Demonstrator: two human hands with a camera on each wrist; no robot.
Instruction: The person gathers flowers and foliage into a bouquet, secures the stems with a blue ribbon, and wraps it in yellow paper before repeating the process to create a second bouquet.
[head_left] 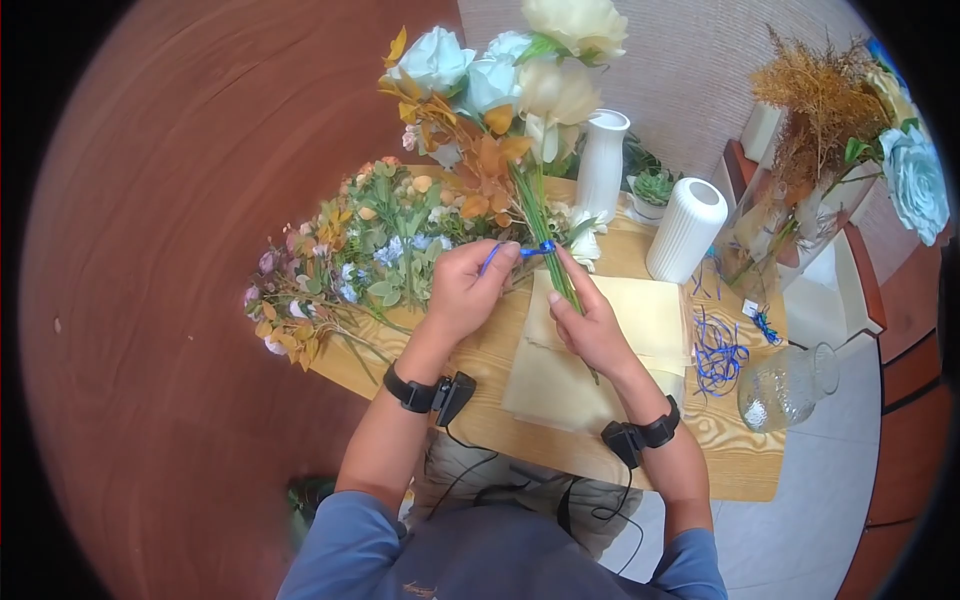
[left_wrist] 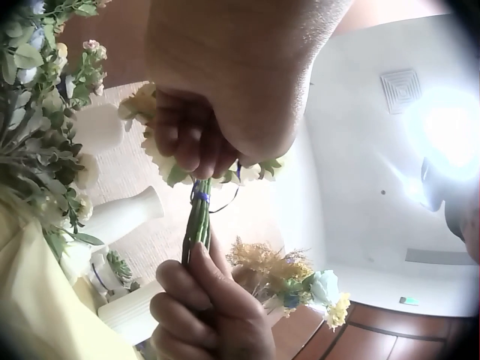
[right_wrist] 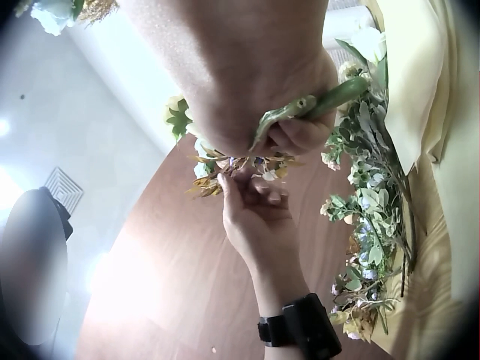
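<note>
My right hand (head_left: pixel 592 325) grips a bunch of green flower stems (head_left: pixel 536 215), its thumb and fingers round them in the left wrist view. Above it the bouquet spreads out: pale blue roses (head_left: pixel 432 62), cream flowers (head_left: pixel 552 92) and orange-brown leaves (head_left: pixel 488 165). A blue ribbon (head_left: pixel 530 252) goes round the stems just above the right hand. Left of the stems, my left hand (head_left: pixel 468 290) pinches the ribbon's end between thumb and curled fingers. Cut stem ends (right_wrist: pixel 289 112) stick out below the right hand in the right wrist view.
Flower sprays (head_left: pixel 390 240) lie along the table's left side. Cream wrapping paper (head_left: pixel 560 385) is under the hands. White vases (head_left: pixel 688 230), loose blue ribbon (head_left: pixel 718 350) and a glass vase (head_left: pixel 785 390) stand or lie to the right, near a wrapped bouquet (head_left: pixel 810 150).
</note>
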